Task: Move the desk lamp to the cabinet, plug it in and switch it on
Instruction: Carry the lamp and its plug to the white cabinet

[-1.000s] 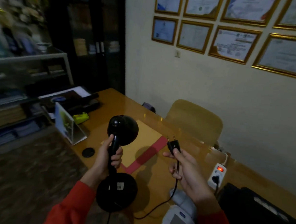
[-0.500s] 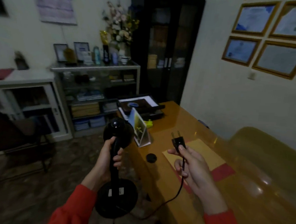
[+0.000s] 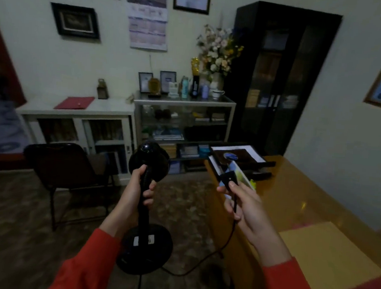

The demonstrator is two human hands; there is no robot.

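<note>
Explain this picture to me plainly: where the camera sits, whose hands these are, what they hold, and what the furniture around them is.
The camera is worn on a person's head and looks forward and down, so the two red-sleeved arms are the wearer's own. The left hand grips the neck of a black desk lamp, carried in the air. The right hand pinches the lamp's plug, its cord hanging down to the base. At right is a wooden desk. Ahead stand a low white cabinet, a glass shelf unit and a black chair.
</note>
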